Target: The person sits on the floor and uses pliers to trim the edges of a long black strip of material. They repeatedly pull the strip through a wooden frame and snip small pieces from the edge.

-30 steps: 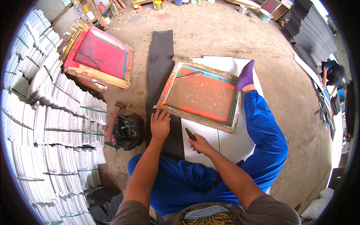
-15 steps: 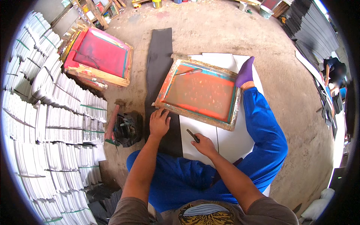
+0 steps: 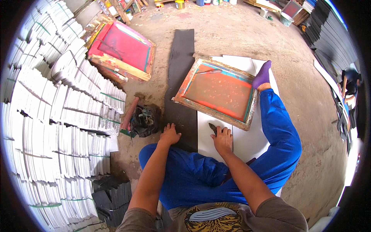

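The left hand (image 3: 169,135) is drawn nearer, off the frame (image 3: 210,113) — fingers slightly spread over black strip (image 3: 178,73); dark tool (image 3: 212,126) is pinched by right hand (image 3: 223,141).

A workshop with a stained floor (image 3: 305,96).
Strapped stacks of white sheets (image 3: 71,110), paint-smeared wooden frames (image 3: 220,91), a long black strip (image 3: 177,71) and tins (image 3: 179,5) at the far edge show it.

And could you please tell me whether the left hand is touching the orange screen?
Apart: the head view shows the black strip between the left hand and the orange screen.
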Demonstrator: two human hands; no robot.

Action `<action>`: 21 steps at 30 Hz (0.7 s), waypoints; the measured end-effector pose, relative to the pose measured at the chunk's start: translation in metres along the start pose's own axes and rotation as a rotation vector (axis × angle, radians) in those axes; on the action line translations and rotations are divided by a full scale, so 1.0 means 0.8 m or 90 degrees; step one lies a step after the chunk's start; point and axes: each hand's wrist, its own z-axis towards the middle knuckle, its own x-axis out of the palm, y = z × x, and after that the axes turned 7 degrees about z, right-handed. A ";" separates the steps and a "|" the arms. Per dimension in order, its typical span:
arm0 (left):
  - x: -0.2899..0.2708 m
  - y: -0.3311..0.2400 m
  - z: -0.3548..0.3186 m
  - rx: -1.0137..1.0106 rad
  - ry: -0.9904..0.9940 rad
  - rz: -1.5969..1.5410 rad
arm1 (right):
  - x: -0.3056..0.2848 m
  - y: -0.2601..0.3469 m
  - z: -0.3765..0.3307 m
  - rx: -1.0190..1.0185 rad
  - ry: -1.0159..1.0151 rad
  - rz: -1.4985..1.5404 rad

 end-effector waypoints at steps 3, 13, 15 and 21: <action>-0.018 -0.016 -0.016 0.010 0.032 0.014 | 0.007 0.000 0.001 -0.043 -0.005 -0.042; 0.005 0.006 -0.039 -0.028 0.003 0.137 | 0.064 0.102 0.051 -0.179 0.070 -0.079; -0.006 0.000 -0.035 -0.006 0.003 0.140 | 0.082 0.107 0.055 -0.136 0.042 -0.074; 0.001 0.000 -0.012 0.036 0.046 0.129 | 0.094 0.132 0.061 -0.272 -0.002 -0.027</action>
